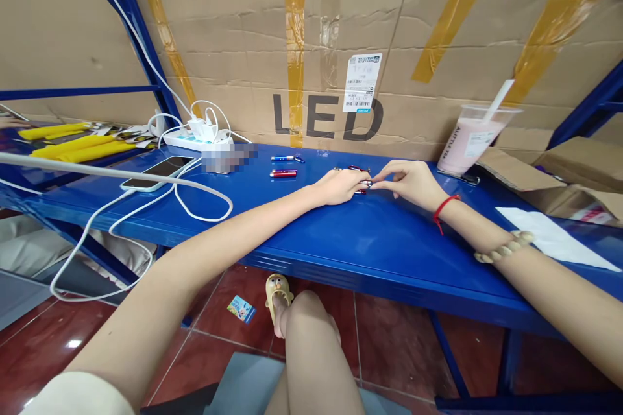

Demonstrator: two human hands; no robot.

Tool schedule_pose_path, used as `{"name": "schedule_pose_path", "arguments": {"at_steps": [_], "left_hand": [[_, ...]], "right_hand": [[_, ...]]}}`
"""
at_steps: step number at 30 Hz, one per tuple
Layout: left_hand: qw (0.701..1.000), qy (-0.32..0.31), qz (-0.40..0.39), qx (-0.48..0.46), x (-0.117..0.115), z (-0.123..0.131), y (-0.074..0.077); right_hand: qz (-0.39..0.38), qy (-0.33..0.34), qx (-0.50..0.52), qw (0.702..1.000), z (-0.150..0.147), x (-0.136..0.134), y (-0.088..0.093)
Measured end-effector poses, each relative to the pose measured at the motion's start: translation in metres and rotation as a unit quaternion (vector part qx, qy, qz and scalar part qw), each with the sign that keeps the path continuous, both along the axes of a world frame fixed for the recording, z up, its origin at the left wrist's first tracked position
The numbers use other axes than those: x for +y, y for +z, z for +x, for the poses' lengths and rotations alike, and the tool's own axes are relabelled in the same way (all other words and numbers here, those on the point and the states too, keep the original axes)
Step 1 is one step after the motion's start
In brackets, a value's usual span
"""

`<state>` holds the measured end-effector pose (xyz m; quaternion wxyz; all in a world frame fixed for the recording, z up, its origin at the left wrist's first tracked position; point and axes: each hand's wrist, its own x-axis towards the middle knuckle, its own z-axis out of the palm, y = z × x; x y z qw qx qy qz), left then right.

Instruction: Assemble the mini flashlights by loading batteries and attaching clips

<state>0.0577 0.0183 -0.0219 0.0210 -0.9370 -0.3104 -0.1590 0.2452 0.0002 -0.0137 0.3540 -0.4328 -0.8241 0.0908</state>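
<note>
My left hand [338, 186] rests on the blue table, its fingers closed around a small tube with a silver end [366, 183], mostly hidden by the hand. From the right, my right hand [411, 180] pinches at that silver end with thumb and forefinger. Red shiny pieces [359, 169] show just behind and below the left fingers; their shape is largely covered. Left of the hands lie two short penlight-like tubes: a blue one [286, 159] with a dark strap at its end, and a red one [283, 174] nearer to me.
A phone [156, 172] and white cables lie left, by a power strip [197, 137] with chargers. Yellow-handled items [82, 146] lie further left. At right stand a pink drink cup [474, 139], a white paper [555, 237] and an open carton [579, 168]. A large cardboard box [233, 45] rises behind.
</note>
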Motion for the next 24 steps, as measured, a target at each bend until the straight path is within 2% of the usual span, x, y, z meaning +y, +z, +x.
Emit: {"name": "schedule_pose_path", "arguments": {"at_steps": [3,9,19,24], "left_hand": [[1.0,0.003,0.001,-0.001,-0.0016,-0.0005,0.0002],[1.0,0.006,-0.006,-0.022,-0.0061,-0.0013,0.0016],[0.999,0.018,0.025,-0.023,-0.0084,-0.0011,0.001],[0.999,0.017,0.03,-0.019,-0.0068,-0.0017,-0.0002]], "right_hand": [[-0.013,0.0,0.024,1.0,-0.0009,-0.0014,-0.001],[0.0,0.005,0.044,0.999,0.0003,0.0,-0.0029],[0.04,-0.003,0.073,0.997,0.001,0.001,-0.0051],[0.03,-0.005,0.07,0.997,0.001,0.0018,-0.0046]]}}
